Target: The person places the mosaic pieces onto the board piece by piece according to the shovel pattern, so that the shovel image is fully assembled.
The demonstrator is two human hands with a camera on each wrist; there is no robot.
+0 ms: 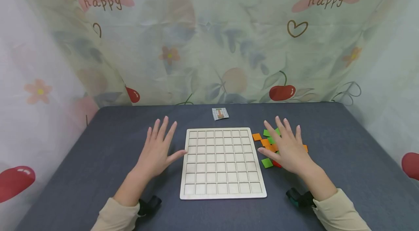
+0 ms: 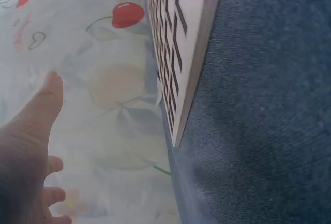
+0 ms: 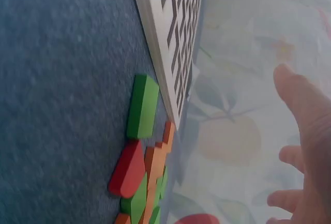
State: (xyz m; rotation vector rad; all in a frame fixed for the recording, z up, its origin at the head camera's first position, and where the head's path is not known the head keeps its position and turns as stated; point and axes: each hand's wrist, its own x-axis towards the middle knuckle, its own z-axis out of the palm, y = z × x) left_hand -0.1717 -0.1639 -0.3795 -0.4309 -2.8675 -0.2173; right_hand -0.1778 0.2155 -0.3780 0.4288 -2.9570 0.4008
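A pale grid board (image 1: 223,164) with rows of square recesses lies flat at the middle of the table. My left hand (image 1: 156,151) is spread beside the board's left edge, its thumb tip at or just above that edge. On the other side, my right hand (image 1: 288,149) spreads its fingers over a loose group of coloured blocks, partly hiding them. Among these are a green block (image 3: 143,107), a red block (image 3: 128,169) and orange blocks (image 1: 256,136). In the right wrist view the hand is raised apart from the blocks. Neither hand holds anything.
Behind the board lies a small card (image 1: 220,113) with a grid and a brown figure printed on it. The dark blue table (image 1: 98,172) is bordered by printed curtains (image 1: 209,42) at the back and sides. Black straps with devices (image 1: 150,205) sit on both wrists.
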